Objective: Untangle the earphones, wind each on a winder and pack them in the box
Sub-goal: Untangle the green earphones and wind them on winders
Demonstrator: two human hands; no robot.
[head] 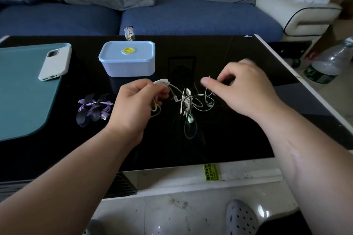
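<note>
Over the black worktop [238, 139], the left hand [133, 105] grips a white winder [161, 81] and cable; the right hand [242, 89] pinches the tangled white earphones [191, 101], before a closed blue box [127, 58]

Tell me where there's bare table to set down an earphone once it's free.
Bare table lies behind the right hand, from the blue box across to the white right edge. Another free strip runs along the near edge, between the forearms. Crowded: the white tangle by the left hand, and leftward the purple bundle and teal mat.
</note>
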